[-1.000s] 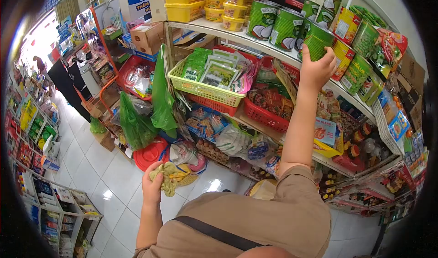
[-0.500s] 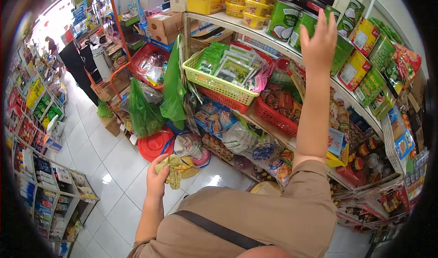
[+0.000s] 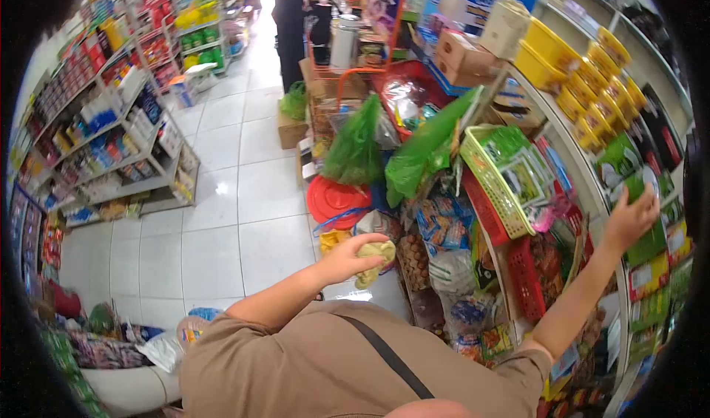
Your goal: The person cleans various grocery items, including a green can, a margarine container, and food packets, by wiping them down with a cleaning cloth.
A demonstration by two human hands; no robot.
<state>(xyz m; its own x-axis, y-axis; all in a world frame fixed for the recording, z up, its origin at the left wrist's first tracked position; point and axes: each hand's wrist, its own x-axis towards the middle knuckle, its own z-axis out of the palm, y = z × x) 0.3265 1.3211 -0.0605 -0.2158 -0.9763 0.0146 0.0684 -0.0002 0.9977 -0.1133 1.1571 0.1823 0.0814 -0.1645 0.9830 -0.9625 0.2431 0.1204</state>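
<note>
My left hand (image 3: 346,261) is closed around a crumpled yellow-green cloth (image 3: 377,258), held in front of my body above the floor. At the right, my right arm stretches out to the shelf of cans. There my right hand (image 3: 630,220) has its thumb and bent fingers around the end of a green can (image 3: 635,187); blur hides the exact contact. Another green can (image 3: 648,245) lies just beside and below this hand, with yellow-and-red cans (image 3: 649,274) further down. Stacked yellow tubs (image 3: 592,111) stand on the same shelf beyond the hand.
A pale yellow basket (image 3: 492,185) of green packets sits below the can shelf, above red baskets (image 3: 526,279). Green plastic bags (image 3: 356,148) hang near a red lid (image 3: 336,200). White floor tiles (image 3: 211,252) lead to stocked shelves (image 3: 122,144) at left.
My view has turned left, so the shelf now appears farther right. My right hand has gone from spread fingers before the cans to fingers bent around one. My left hand still holds the cloth.
</note>
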